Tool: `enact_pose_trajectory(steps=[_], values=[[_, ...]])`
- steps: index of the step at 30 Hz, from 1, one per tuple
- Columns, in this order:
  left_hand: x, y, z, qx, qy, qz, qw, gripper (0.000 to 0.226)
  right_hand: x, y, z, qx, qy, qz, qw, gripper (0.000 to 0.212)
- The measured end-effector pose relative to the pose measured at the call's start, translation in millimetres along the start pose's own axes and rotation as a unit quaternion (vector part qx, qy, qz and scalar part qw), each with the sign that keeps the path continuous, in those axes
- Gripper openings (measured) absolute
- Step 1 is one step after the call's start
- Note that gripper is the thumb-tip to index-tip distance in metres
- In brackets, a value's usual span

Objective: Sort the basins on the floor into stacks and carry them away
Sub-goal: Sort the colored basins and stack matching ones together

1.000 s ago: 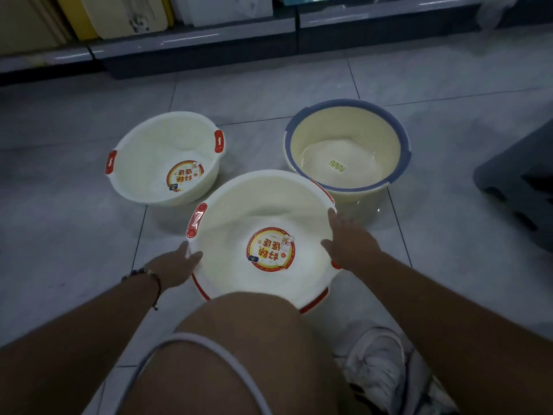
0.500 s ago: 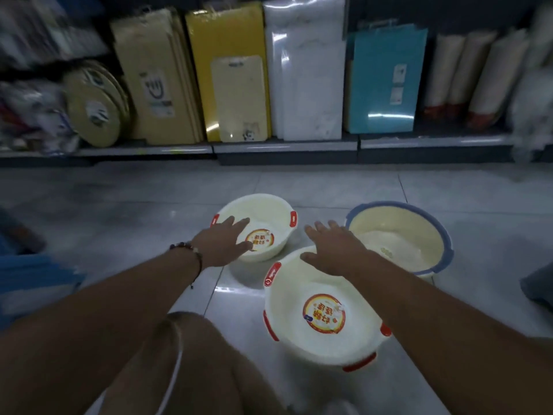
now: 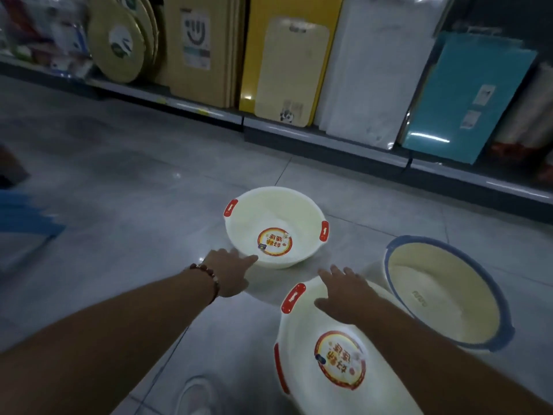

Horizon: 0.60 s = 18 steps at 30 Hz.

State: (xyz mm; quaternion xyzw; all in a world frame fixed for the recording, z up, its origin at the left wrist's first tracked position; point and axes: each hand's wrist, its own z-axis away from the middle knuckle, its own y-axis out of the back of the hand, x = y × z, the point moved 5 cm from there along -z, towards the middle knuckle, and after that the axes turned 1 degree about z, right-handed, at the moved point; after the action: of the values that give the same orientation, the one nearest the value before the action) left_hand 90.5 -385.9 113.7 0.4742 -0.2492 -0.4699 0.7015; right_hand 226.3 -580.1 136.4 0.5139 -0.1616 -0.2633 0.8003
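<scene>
Both hands spread wide, holding nothing: left hand (image 3: pixel 229 272) touches the small basin (image 3: pixel 276 227) at 12 o'clock. I'd grip opposite rims, then nest it in the big basin (image 3: pixel 338 357).

Unreadable red-and-yellow round labels inside small basin (image 3: pixel 276 226) and large basin (image 3: pixel 338 354).

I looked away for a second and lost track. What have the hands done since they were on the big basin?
Both hands let go of the large cream plastic basin with red handles and reached forward. The left hand now touches the near rim of the smaller cream red-handled basin; the right hand hovers open above the large basin's far rim. All three basins, including the blue-rimmed cream basin, remain unstacked on the floor.
</scene>
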Motion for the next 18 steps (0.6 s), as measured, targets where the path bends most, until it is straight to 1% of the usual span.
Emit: enact_pose_trajectory(steps=[3, 6, 10, 13, 15, 16, 18], values=[[-23.6, -34.3, -52.5, -0.053, 0.020, 0.014, 0.998, 0.073, -7.3, -19.2, -57.4, -0.009, 0.003, -0.016, 1.000, 0.061], [-31.7, -56.1, -99.9, -0.058, 0.031, 0.036, 0.997, 0.073, -10.8, -37.0, -107.4, -0.024, -0.003, -0.059, 0.998, 0.058], [-30.9, -84.4, -145.5, -0.079, 0.025, 0.118, 0.989, 0.078, -9.5, -47.8, -152.1, -0.042, -0.048, -0.183, 0.981, 0.050], [-27.3, -104.7, -163.6, -0.074, 0.028, 0.203, 0.976, 0.077, -4.9, -57.0, -177.4, -0.031, -0.085, -0.252, 0.963, 0.044], [-23.2, -116.3, -167.1, -0.056, 0.037, 0.276, 0.959, 0.074, -1.5, -66.1, -191.3, -0.043, -0.121, -0.321, 0.938, 0.049], [-20.7, -118.5, -166.9, -0.038, 0.046, 0.316, 0.947, 0.069, -0.3, -71.2, -197.8, -0.052, -0.143, -0.376, 0.914, 0.053], [-16.9, -119.1, -167.0, 0.000, 0.073, 0.412, 0.908, 0.052, 0.2, -77.3, -205.6, -0.060, -0.199, -0.504, 0.838, 0.061]])
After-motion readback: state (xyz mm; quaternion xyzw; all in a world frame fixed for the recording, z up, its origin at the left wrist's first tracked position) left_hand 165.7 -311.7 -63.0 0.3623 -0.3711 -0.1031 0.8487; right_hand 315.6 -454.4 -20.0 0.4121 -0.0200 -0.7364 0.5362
